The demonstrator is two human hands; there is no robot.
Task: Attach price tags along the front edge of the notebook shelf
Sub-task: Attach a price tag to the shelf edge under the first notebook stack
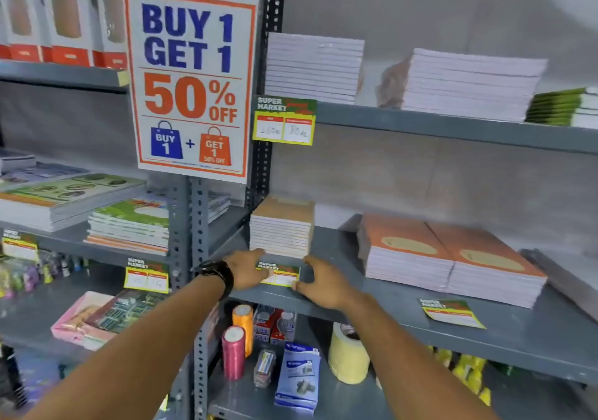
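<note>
Grey metal shelving [453, 128] fills the view here, tier above tier, carried on dark perforated uprights [197, 225]. Behind the right-hand bay, a plain grey-beige back wall [420, 173], mottled and bare. To the left, a second shelving bay [64, 76] meets the first at an angle, its own back panel [64, 122] in deeper shadow. Light is soft and even, brightest at the upper right corner.
</note>
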